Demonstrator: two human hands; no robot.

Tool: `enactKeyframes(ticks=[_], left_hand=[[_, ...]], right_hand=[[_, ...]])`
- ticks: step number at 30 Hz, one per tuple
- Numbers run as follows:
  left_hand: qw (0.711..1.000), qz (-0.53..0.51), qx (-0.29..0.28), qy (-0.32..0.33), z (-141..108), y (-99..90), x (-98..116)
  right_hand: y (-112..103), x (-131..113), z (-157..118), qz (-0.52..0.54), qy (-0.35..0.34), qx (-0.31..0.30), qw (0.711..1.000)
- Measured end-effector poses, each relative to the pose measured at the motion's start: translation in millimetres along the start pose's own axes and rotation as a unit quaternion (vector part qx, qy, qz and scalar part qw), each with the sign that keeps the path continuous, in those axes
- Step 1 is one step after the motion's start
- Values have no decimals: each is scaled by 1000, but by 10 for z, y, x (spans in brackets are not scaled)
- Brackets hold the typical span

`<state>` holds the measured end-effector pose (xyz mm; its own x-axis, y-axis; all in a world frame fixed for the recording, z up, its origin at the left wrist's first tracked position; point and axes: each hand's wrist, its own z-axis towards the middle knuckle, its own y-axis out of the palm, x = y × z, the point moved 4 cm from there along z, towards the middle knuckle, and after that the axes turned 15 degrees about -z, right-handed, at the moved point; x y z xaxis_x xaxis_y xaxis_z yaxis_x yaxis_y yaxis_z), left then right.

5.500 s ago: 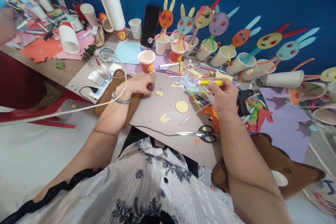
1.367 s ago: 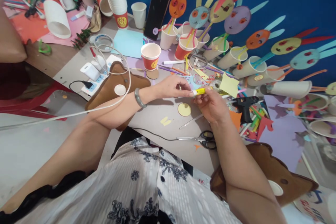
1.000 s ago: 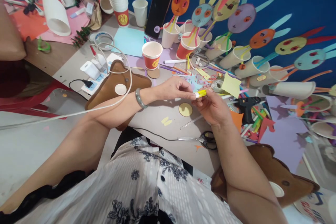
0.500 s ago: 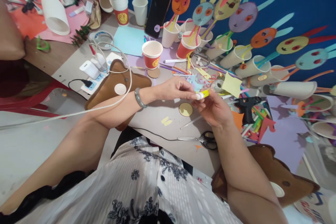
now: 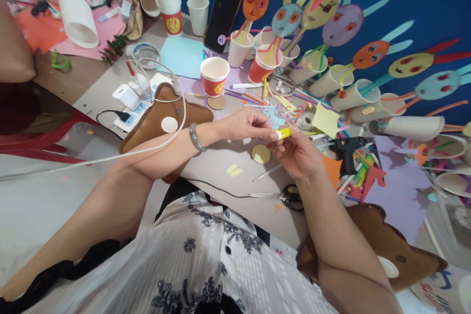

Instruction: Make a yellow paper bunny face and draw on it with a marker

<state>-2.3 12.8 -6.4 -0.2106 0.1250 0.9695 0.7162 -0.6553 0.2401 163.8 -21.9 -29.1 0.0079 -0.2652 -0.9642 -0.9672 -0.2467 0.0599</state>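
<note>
In the head view, my left hand (image 5: 252,125) pinches the white end of a small yellow-and-white marker (image 5: 284,133), whose full length is hidden by fingers. From the right, my right hand (image 5: 300,154) closes around its yellow end. Just below them a pale yellow paper disc (image 5: 261,154) lies on the table, with two small yellow paper ear shapes (image 5: 233,170) to its left. A thin clear stick (image 5: 265,173) and black-handled scissors (image 5: 277,195) lie near my right forearm.
Paper cups (image 5: 265,63) with rabbit-faced paper figures line the blue wall. A black glue gun (image 5: 348,152) sits right among scraps and markers. A red-and-white cup (image 5: 214,76) stands ahead. A white cable (image 5: 128,153) crosses over my left forearm near a power strip (image 5: 136,113).
More of the marker's yellow part shows between my fingers, and less of its white end. Both hands stay in nearly the same place.
</note>
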Motion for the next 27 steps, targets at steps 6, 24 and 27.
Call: enactKeyframes(ticks=[6, 24, 27], left_hand=[[999, -44, -15, -4, -6, 40, 24], [995, -79, -40, -35, -30, 94, 34], [994, -92, -48, -28, -49, 110, 70]], right_hand=[[3, -23, -12, 23, -9, -5, 1000], [48, -66, -44, -12, -46, -8, 999], [55, -94, -59, -3, -48, -16, 999]])
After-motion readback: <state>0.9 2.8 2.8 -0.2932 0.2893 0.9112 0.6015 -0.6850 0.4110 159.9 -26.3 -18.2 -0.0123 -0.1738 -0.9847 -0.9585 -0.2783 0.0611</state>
